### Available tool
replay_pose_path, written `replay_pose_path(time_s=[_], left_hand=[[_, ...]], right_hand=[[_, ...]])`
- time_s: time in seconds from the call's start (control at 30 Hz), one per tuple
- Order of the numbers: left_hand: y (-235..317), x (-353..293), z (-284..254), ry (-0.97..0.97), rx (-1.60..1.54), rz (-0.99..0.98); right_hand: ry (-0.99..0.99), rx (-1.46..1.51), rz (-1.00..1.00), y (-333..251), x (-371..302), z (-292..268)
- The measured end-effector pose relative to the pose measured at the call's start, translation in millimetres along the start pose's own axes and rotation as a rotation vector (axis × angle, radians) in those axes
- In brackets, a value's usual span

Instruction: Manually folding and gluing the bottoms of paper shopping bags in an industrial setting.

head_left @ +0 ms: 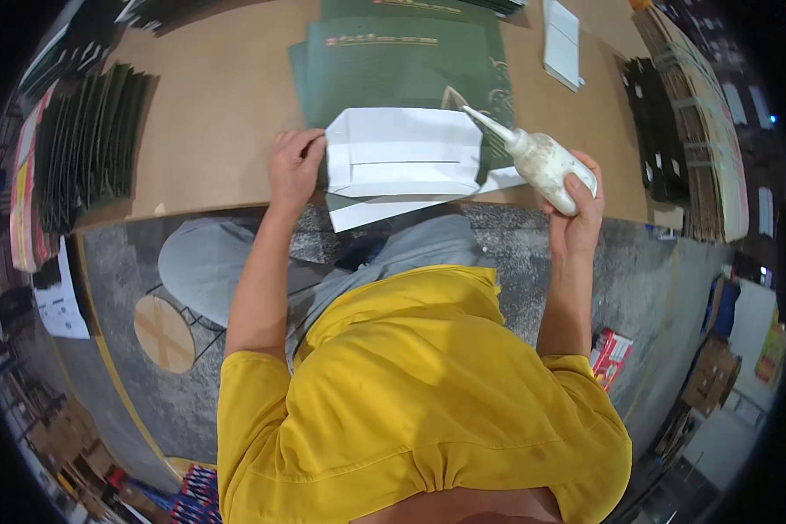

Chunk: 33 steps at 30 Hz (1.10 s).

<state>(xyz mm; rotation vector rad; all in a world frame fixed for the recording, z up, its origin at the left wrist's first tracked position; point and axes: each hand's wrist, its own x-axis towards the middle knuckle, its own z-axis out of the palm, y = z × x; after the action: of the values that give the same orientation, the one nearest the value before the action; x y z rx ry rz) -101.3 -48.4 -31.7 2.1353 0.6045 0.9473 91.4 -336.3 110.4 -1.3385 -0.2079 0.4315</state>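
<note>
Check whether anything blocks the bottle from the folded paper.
Nothing visible does: the bottle in the right hand has its nozzle near the upper right corner of the folded paper, and the left hand is at its left edge.

Left grip (294, 168) pinched, right grip (577, 203) curled; forearms (258, 293) apart.

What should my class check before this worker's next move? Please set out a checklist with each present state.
1. White plastic squeeze bottle held in the right hand: ok.
2. Left hand at the left edge of the creased white paper piece: ok.
3. Slim tapered white nozzle touching the paper piece: cannot tell.
4. White paper strip below it lying wholly on the flat brown tabletop: not ok; it juts past the front edge.
5. Bottle's fill level: cannot tell.
</note>
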Motion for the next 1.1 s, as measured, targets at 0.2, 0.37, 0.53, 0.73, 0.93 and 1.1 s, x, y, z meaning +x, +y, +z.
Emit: replay_pose_path(time_s=[0.2,0.37,0.53,0.73,0.93,1.1], left_hand=[[0.8,0.9,0.3,-0.001,-0.008,-0.038],[-2.3,0.8,2.2,0.001,0.002,-0.005],[-2.5,0.5,1.6,-0.002,0.018,0.002],[-0.1,1.5,2.1,-0.006,0.004,-0.013],[-1.8,0.9,1.8,0.003,0.013,-0.003],[-0.9,1.6,1.5,-0.003,0.002,-0.019]], right_hand=[[0.156,-0.264,0.003,4.7,-14.2,-33.4],[0.19,-0.538,-0.107,22.0,-15.1,-28.5],[0.022,-0.939,-0.515,26.8,-8.7,-18.9],[-0.028,-1.025,-0.627,21.2,-10.3,-11.8],[0.033,-0.947,-0.527,23.2,-11.7,-11.3],[0.167,-0.422,-0.065,13.1,-11.1,-30.0]])
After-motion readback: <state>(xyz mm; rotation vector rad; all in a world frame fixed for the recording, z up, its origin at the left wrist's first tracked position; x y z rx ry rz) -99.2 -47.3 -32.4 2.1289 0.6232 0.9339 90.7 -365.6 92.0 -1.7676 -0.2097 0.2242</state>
